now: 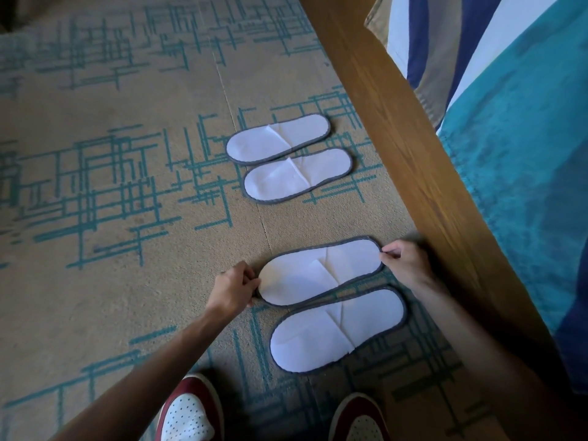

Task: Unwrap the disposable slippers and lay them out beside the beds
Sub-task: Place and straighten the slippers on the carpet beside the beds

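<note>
Fingers of the left hand (234, 289) and right hand (405, 261) pinch opposite ends of a white slipper (321, 270) flat on the patterned carpet (95, 186), just beside its mate (337, 329); another pair (286, 157) lies farther along the wooden bed frame (413, 138).

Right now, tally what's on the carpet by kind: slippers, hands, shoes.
Slippers: 4, two far, one held, one nearest
Hands: 2, left hand, right hand
Shoes: 2
Total: 8
</note>
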{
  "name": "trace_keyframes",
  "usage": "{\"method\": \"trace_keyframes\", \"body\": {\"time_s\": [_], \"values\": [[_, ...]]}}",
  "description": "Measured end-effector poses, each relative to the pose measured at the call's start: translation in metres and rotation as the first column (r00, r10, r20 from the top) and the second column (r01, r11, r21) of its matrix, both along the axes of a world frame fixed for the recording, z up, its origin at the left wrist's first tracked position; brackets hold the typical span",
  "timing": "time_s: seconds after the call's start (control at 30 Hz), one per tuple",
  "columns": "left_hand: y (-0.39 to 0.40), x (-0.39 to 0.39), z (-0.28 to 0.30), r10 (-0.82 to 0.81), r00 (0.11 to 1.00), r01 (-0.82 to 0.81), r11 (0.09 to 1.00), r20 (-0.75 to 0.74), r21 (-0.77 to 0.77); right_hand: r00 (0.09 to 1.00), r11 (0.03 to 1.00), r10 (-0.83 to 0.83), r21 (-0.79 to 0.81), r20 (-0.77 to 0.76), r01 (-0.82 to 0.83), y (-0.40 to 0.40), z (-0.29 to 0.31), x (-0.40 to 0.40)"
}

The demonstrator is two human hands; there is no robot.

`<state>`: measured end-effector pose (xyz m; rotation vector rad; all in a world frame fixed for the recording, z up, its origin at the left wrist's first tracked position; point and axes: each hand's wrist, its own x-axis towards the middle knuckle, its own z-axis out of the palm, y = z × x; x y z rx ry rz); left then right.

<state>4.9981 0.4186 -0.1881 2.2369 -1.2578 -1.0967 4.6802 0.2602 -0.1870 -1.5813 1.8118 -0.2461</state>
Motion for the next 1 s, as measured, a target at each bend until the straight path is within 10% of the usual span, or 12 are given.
{"method": "trace_keyframes", "body": {"time_s": [0.5, 1.0], "values": [[-0.009, 0.026, 0.008, -0.017, 1.0, 0.018, 0.999, -0.024, 0.052, 0.999, 0.999, -0.015, 0.04, 0.03, 0.014, -0.011, 0.011, -0.001], [-0.208, 0.129, 0.062, 0.276, 0.961, -0.276, 0.947, -0.021, -0.165, 0.956, 0.999, 0.026, -0.052, 0.293, -0.012, -0.187, 0.065, 0.14]]}}
